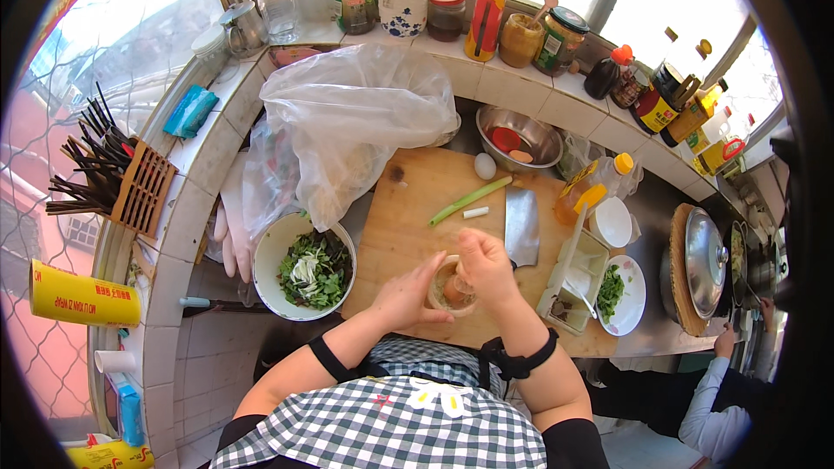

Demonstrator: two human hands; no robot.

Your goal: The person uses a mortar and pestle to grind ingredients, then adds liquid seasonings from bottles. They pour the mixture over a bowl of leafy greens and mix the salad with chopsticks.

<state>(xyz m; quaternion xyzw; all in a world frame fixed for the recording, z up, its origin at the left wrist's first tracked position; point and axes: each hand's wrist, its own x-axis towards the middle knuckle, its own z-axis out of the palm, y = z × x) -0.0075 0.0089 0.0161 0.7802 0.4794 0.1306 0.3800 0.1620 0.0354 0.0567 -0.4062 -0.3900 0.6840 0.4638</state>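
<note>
My left hand [405, 296] curves around the side of a small mortar [436, 281] at the near edge of the wooden cutting board [384, 254]. In my right fist [485, 267] is a pestle [460, 288], its rounded end down inside the mortar. The fist hides most of the pestle's handle, and what lies in the mortar is hard to make out. Beyond my hands, a green onion stalk [470, 200] and a short white piece [475, 212] lie on the board. A cleaver [522, 225] rests to their right, and a white egg [485, 166] sits farther back.
On the left stands a bowl of leafy greens [313, 273] topped with white shreds. Right of the board's middle are a seasoning box [573, 299], an oil bottle [583, 189] and a plate of chopped greens [622, 312]. Another person's arm [713, 365] reaches towards the stove at far right.
</note>
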